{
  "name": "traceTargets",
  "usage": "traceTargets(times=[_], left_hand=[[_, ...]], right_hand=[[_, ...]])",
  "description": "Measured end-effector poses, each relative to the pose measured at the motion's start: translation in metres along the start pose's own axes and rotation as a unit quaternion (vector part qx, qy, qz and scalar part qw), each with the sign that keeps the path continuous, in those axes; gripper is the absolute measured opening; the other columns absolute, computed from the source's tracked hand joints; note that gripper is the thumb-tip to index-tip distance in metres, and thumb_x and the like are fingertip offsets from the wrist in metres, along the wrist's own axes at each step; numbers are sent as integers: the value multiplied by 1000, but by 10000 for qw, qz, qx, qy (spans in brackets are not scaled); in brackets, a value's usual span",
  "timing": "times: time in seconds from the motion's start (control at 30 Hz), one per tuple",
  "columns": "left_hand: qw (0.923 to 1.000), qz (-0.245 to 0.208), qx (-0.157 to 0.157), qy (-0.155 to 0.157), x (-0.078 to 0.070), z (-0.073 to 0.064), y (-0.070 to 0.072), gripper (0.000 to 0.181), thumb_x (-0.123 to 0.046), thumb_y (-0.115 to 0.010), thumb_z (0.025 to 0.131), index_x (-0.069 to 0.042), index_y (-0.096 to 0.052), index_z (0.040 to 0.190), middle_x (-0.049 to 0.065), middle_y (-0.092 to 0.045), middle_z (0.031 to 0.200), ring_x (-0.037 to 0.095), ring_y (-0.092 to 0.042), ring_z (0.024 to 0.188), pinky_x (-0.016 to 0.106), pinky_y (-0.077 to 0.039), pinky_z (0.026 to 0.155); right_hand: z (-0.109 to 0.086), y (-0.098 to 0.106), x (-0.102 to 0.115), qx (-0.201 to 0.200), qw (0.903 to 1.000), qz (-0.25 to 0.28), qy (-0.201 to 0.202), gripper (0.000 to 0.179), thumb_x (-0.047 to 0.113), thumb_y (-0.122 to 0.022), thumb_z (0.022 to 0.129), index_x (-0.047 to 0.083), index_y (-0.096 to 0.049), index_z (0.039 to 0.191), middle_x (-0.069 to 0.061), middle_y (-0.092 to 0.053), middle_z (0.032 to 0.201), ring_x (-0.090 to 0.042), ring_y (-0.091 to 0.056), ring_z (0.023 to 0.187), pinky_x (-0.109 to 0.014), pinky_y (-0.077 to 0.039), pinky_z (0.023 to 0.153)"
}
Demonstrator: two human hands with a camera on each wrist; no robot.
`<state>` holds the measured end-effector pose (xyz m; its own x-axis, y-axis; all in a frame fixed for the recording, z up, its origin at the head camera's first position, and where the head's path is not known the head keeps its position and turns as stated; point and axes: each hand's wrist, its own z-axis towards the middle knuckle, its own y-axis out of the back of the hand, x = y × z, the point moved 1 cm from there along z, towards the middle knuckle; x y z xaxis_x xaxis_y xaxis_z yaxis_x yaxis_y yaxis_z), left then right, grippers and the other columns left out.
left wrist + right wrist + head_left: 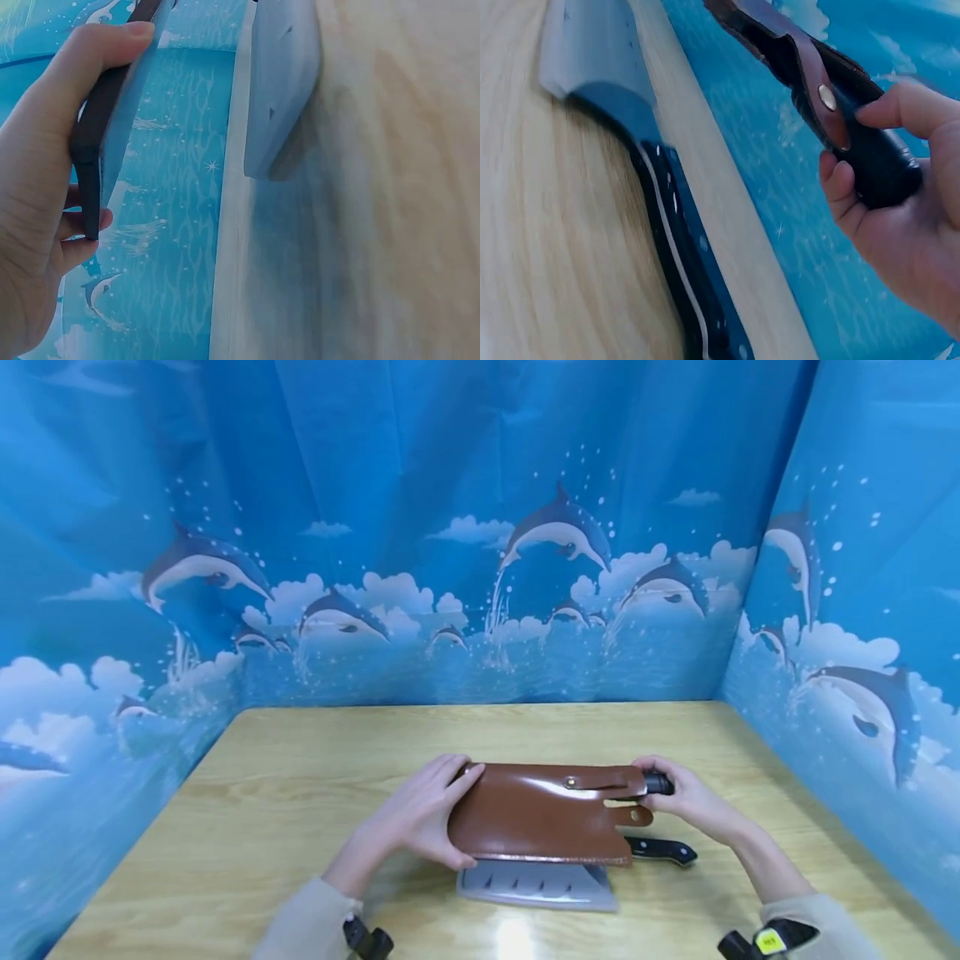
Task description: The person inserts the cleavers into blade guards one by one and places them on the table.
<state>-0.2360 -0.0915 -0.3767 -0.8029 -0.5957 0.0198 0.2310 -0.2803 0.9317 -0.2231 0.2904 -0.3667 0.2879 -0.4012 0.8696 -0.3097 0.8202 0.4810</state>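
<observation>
A brown leather knife sheath (532,822) is held up over the table, with a black knife handle (658,782) coming out of its right end. My left hand (429,817) grips the sheath's left end, thumb on the near edge and fingers at the far edge. Around the black handle curl the fingers of my right hand (697,806). The knife's blade is hidden inside the leather. A snap strap (826,97) lies along the handle. Below, a second knife with a black riveted handle (682,240) lies on the table, its blade in a translucent cover (536,887).
The light wood table (300,793) runs back to blue dolphin-print curtains (420,568), which also close off both sides. The second knife's handle points right, under the sheath's near edge.
</observation>
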Motion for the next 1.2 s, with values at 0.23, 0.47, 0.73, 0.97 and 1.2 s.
traceTargets(times=[0.23,0.47,0.73,0.97,1.2], left_hand=[[9999,16,99,-49,7,20,-5,117,-69,-70,55,-5,-32,145,17,-42,135,28,-42,123,42,-34,106],[9984,-88,530,156,16,40,-11,115,-70,-69,59,-8,-30,147,17,-38,140,30,-38,128,42,-29,109],[9923,-292,1120,442,23,57,-26,114,-67,-70,62,-9,-25,149,19,-31,147,32,-32,134,41,-24,112],[9843,-407,1512,810,27,67,-39,113,-67,-70,64,-11,-22,150,19,-26,150,32,-27,137,41,-21,113],[9736,-763,1853,1098,30,71,-54,111,-60,-73,65,-8,-23,149,21,-26,149,33,-27,137,43,-24,111]], right_hand=[[5,12,-12,-337,9976,-274,-530,48,10,-64,86,-12,-46,125,-14,-59,103,-7,-55,82,-27,-50,69],[10,18,-23,-819,9924,-389,-833,48,15,-61,90,-12,-46,126,-16,-59,105,-10,-57,80,-33,-52,70],[23,24,-37,-1051,9868,-540,-1109,49,15,-62,89,-14,-46,125,-17,-60,107,-9,-56,83,-33,-51,72],[38,29,-53,-855,9846,-467,-1455,55,12,-67,84,-14,-45,126,-23,-56,113,-17,-55,93,-27,-47,77],[49,27,-67,-491,9806,-555,-1816,52,10,-67,83,-13,-48,125,-23,-57,112,-23,-55,94,-31,-49,78]])
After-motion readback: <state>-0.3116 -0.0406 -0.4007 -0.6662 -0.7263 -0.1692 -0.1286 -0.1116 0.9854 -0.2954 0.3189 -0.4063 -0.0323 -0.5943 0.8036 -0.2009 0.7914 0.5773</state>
